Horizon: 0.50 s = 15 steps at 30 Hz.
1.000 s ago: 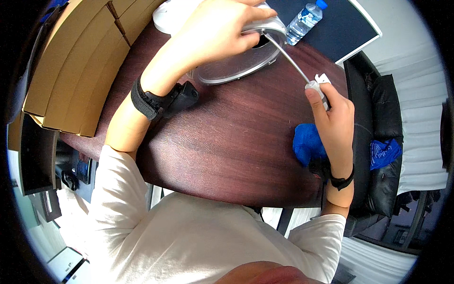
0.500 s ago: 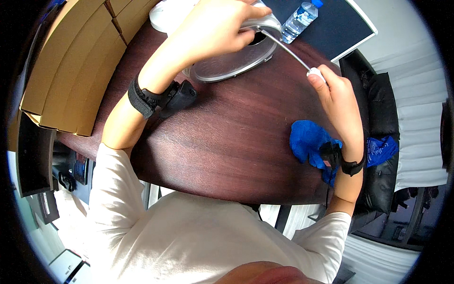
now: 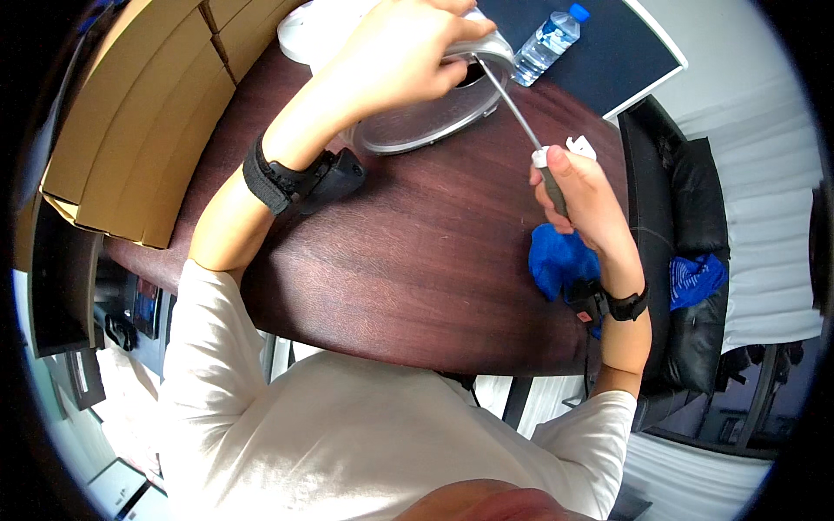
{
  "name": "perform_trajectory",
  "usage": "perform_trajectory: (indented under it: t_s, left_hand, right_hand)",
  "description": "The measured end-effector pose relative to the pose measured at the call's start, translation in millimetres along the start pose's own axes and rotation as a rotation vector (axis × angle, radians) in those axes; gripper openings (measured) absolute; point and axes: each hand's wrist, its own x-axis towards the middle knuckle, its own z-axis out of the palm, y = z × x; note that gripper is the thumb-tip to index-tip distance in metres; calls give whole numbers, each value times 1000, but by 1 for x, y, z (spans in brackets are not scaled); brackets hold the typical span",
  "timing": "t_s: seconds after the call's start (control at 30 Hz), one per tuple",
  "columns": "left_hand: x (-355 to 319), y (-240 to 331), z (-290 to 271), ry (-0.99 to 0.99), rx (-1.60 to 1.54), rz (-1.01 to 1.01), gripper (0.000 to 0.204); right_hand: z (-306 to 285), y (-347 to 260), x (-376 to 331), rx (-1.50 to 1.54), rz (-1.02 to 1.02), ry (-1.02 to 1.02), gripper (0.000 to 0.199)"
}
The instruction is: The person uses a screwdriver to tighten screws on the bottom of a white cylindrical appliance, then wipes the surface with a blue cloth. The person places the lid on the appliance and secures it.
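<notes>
Head view only. I have the left hand (image 3: 415, 54) at the top of the frame, curled over the silver upper edge of a clear container (image 3: 419, 144), thumb low and fingers on top; some fingertips run out of view. The container is at the far side of the brown table (image 3: 391, 278), its oval lower rim toward the wearer.

Right hand (image 3: 584, 198): closed around the grey handle of a screwdriver (image 3: 514, 109), thumb laid near the pale collar. The shaft slants up and left to the container's silver edge, ending just beside the left thumb. I cannot tell how the tip sits there.

Surroundings, as I read them: a water bottle (image 3: 547, 49) with a blue cap near the container, to its right; behind it a dark board (image 3: 618, 54) with a white border. A blue cloth (image 3: 554, 257) lies on the table near the right wrist. A small white object (image 3: 581, 148) shows just beyond the right hand; kind unclear to me. Cardboard boxes (image 3: 130, 130) stand along the left. Both wrists carry black straps. A black sofa (image 3: 700, 195) stands right of the table.
</notes>
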Motion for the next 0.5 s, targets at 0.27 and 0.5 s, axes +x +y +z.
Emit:
perform_trajectory:
  t_s: [0.27, 0.5]
  left_hand:
    - [1, -8, 6, 44, 149, 98, 47]
    - [3, -1, 4, 31, 143, 59, 44]
  right_hand:
    - [11, 9, -2, 123, 17, -48, 48]
    - [15, 7, -4, -651, -327, 460, 32]
